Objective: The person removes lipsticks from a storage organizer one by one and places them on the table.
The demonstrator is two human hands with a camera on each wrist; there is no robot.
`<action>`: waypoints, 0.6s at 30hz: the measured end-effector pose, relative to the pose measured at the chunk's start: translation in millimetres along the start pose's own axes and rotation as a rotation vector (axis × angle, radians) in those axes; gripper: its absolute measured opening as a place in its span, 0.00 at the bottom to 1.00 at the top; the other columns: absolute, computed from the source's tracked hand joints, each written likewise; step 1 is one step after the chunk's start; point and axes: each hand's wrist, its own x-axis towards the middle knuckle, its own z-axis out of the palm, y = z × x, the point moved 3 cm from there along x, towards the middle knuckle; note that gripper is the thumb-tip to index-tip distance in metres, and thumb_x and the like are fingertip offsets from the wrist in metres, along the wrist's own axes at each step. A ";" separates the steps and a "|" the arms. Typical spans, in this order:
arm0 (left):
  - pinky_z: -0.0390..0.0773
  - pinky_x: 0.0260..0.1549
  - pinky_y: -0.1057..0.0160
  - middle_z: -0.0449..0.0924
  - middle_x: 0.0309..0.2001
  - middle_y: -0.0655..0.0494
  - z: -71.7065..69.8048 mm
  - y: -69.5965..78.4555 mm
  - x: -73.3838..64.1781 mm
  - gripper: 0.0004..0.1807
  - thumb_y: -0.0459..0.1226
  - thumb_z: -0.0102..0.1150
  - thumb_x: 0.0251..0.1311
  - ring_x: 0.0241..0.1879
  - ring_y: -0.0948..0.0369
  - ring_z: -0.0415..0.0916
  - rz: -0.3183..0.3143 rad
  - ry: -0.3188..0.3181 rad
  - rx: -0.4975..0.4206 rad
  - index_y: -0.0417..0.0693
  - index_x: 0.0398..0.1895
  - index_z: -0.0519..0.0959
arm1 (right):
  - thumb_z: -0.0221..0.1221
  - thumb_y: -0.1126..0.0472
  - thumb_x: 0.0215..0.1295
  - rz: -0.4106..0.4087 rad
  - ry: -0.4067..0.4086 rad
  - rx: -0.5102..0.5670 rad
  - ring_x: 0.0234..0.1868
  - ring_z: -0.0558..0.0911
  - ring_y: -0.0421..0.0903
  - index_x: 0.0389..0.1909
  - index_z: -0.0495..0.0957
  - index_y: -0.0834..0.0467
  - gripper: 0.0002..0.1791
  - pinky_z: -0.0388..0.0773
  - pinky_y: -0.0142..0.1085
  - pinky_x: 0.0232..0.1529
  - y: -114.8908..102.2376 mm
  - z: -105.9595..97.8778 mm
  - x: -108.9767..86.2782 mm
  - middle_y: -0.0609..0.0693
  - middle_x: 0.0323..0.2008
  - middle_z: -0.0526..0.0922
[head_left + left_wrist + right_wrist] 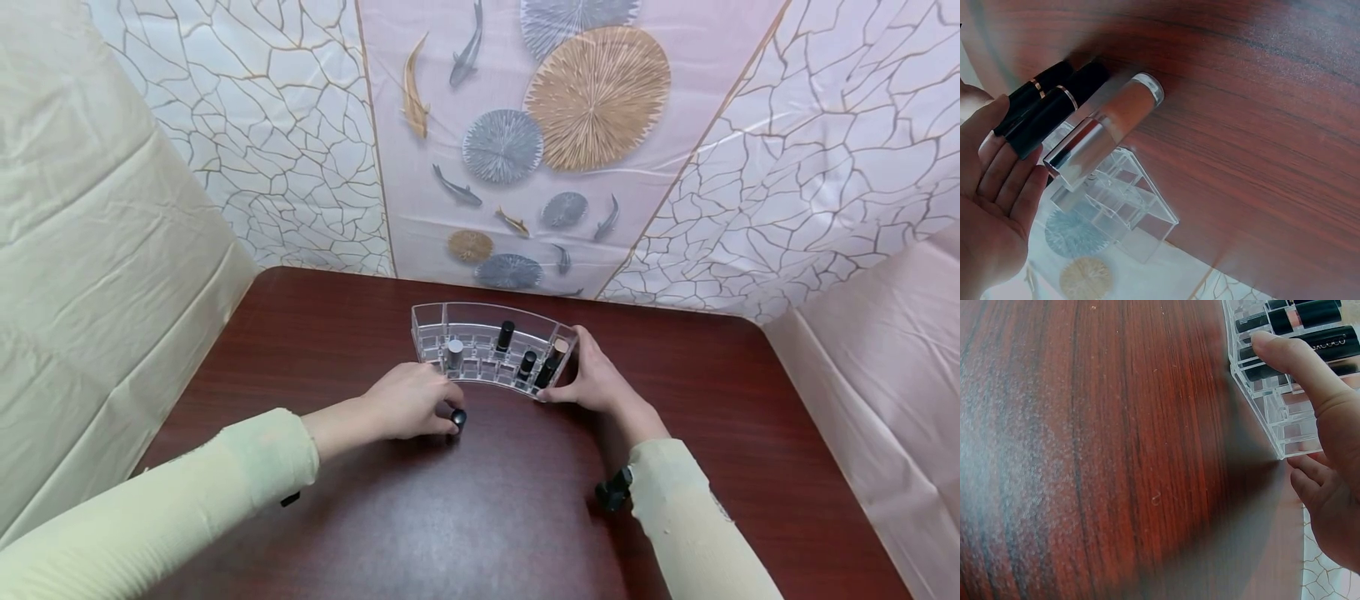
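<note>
A clear acrylic makeup organizer [480, 312], curved and stepped, stands on the table. My right hand [600, 379] grips its right end, thumb at the front and fingers round the back. My left hand [412, 400], in front of the organizer's left end, pinches a black lipstick tube [458, 418] with a gold band. In the left wrist view, a second black gold-banded tube [1063, 69] stands close beside it, along with a tan bottle [1125, 109] with a silver cap. Both are largely hidden by my left hand in the head view.
In the organizer stand a silver-white capped item [455, 354], several black tubes [506, 335] and a tan-topped one [559, 348] near the right end. Patterned cloth [300, 142] hangs behind the dark red wooden table [495, 500]. A black wrist device [615, 490] sits by my right sleeve.
</note>
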 end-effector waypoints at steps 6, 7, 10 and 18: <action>0.76 0.29 0.61 0.80 0.26 0.76 3.3 -0.4 -0.4 0.07 0.50 0.70 0.47 0.28 0.69 0.77 -0.008 0.012 -0.009 0.66 0.29 0.84 | 0.79 0.40 0.28 -0.001 0.003 -0.003 0.62 0.67 0.54 0.69 0.49 0.61 0.70 0.64 0.49 0.63 -0.4 0.6 -0.1 0.59 0.59 0.64; 0.76 0.29 0.60 0.80 0.27 0.76 3.4 -0.5 -0.6 0.07 0.50 0.71 0.47 0.28 0.69 0.77 -0.011 0.013 -0.009 0.66 0.29 0.84 | 0.79 0.40 0.28 0.000 0.002 -0.003 0.62 0.67 0.54 0.69 0.49 0.61 0.70 0.64 0.49 0.63 -0.5 0.5 -0.2 0.59 0.59 0.64; 0.76 0.29 0.60 0.81 0.27 0.76 2.8 -0.7 -0.9 0.09 0.52 0.72 0.45 0.29 0.69 0.76 -0.017 0.003 -0.009 0.66 0.30 0.84 | 0.79 0.40 0.27 -0.003 0.002 0.001 0.61 0.68 0.54 0.69 0.49 0.60 0.69 0.64 0.49 0.63 -0.5 0.6 0.1 0.58 0.58 0.65; 0.78 0.34 0.59 0.85 0.35 0.70 -10.8 -2.3 -0.7 0.19 0.57 0.71 0.44 0.32 0.67 0.80 -0.026 -0.003 -0.043 0.62 0.38 0.86 | 0.80 0.42 0.28 -0.013 0.005 0.006 0.59 0.69 0.53 0.67 0.51 0.60 0.67 0.65 0.49 0.61 0.1 0.1 0.6 0.57 0.55 0.66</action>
